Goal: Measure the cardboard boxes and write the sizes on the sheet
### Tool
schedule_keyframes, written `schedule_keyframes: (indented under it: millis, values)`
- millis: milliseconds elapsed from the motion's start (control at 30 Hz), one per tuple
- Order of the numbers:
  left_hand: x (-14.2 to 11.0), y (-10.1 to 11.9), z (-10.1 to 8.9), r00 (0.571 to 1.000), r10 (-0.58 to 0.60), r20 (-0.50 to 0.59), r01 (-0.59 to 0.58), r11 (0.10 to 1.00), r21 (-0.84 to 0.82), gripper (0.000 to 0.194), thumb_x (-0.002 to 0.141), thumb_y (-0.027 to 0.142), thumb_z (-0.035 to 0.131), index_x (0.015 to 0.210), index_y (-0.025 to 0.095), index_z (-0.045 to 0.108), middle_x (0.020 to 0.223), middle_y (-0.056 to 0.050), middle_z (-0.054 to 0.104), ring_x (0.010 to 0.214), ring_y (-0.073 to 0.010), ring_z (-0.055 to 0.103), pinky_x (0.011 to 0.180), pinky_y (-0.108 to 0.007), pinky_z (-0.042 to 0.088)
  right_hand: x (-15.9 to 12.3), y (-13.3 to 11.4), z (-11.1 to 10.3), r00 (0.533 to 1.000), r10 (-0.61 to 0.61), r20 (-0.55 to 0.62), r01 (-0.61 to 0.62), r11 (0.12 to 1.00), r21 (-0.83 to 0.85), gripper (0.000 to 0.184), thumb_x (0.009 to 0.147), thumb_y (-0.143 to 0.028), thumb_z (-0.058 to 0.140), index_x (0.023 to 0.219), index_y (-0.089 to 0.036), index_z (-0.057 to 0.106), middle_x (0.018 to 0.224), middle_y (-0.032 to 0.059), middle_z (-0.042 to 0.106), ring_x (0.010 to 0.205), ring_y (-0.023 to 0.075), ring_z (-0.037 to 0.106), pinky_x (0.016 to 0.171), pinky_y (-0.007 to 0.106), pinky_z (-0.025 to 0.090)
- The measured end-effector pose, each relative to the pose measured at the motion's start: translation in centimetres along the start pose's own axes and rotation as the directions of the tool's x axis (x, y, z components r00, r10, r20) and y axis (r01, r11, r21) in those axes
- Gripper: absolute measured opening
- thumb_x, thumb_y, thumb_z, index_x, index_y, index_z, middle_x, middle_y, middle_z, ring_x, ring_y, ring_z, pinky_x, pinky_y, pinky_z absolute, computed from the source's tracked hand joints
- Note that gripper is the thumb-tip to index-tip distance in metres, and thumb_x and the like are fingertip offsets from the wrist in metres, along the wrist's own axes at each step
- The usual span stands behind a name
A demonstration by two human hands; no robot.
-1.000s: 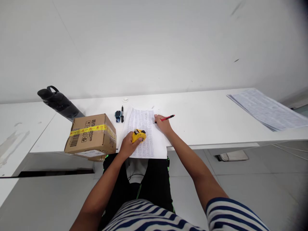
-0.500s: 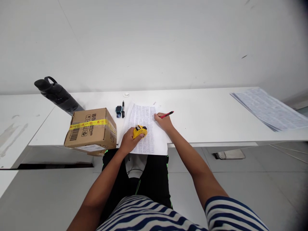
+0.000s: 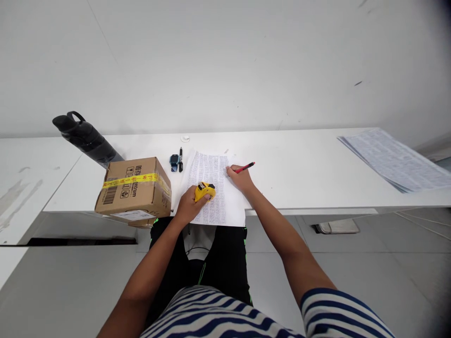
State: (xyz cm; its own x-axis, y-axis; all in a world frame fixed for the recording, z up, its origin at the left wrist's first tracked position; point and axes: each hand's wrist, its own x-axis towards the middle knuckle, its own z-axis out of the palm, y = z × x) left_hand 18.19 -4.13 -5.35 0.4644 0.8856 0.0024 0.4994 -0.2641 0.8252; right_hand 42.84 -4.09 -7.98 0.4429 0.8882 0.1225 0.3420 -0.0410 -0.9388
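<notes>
- The left hand [image 3: 188, 207], just left of the frame's centre and below it, is clamped on a yellow tape measure [image 3: 205, 192], its thumb along the lower side.
- The right hand [image 3: 241, 179], just right of centre, grips a red pen [image 3: 245, 167] between its fingers; the pen slants, its rear end toward the right. Whether the tip touches the paper is hard to tell.
- The two hands are apart, with part of the paper [image 3: 235, 213] showing between them.
- The paper, in the middle of the frame, is covered in columns of small writing; the tape measure is over it, and its lower end reaches past the near edge of the bench [image 3: 296, 173].
- Left of the paper stands a brown box [image 3: 120, 199] with yellow tape across it and a white label low on its near side.
- Above the box and left of the paper's top lie a small dark gadget [image 3: 174, 160] and a black pen [image 3: 181, 159], side by side.
- A small white object [image 3: 185, 139] lies above them, near the wall [image 3: 225, 61].
- At left, a dark bottle [image 3: 88, 143] rises behind the box, which hides its base.
- Far right on the bench lies a paper stack [image 3: 398, 162], its top sheet densely marked.
</notes>
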Motion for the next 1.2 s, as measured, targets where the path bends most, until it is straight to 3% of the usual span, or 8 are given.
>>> schedule_keyframes:
  millis: [567, 833, 1200]
  values:
    - [0.11, -0.37, 0.11, 1.0, 0.03, 0.004, -0.03, 0.999, -0.012, 0.04, 0.086, 0.059, 0.06, 0.094, 0.019, 0.057, 0.087, -0.001, 0.063, 0.079, -0.0191, 0.059, 0.068, -0.03, 0.042, -0.15, 0.18, 0.02, 0.997, -0.049, -0.051, 0.049, 0.999, -0.006, 0.043, 0.082, -0.038, 0.055, 0.056, -0.024, 0.023, 0.056, -0.0061, 0.023, 0.058, 0.011, 0.025, 0.058, 0.03, 0.024]
    - [0.12, -0.31, 0.08, 1.0, 0.026, 0.004, -0.026, 1.0, -0.002, 0.039, 0.086, 0.059, 0.059, 0.093, 0.02, 0.057, 0.086, -0.001, 0.062, 0.079, -0.0193, 0.059, 0.068, -0.03, 0.041, -0.04, 0.31, -0.07, 0.999, -0.024, -0.036, 0.023, 1.0, -0.019, 0.041, 0.081, -0.041, 0.055, 0.055, -0.024, 0.028, 0.055, -0.0057, 0.028, 0.058, 0.0117, 0.03, 0.058, 0.029, 0.027]
    - [0.05, -0.33, 0.16, 1.0, 0.021, 0.005, -0.021, 1.0, -0.005, 0.04, 0.086, 0.059, 0.06, 0.094, 0.02, 0.057, 0.087, -0.002, 0.063, 0.079, -0.0192, 0.059, 0.068, -0.031, 0.043, -0.17, 0.1, -0.12, 0.997, 0.0, -0.081, -0.002, 1.0, -0.019, 0.042, 0.08, -0.037, 0.055, 0.054, -0.025, 0.025, 0.054, -0.0067, 0.023, 0.057, 0.0111, 0.026, 0.057, 0.03, 0.025]
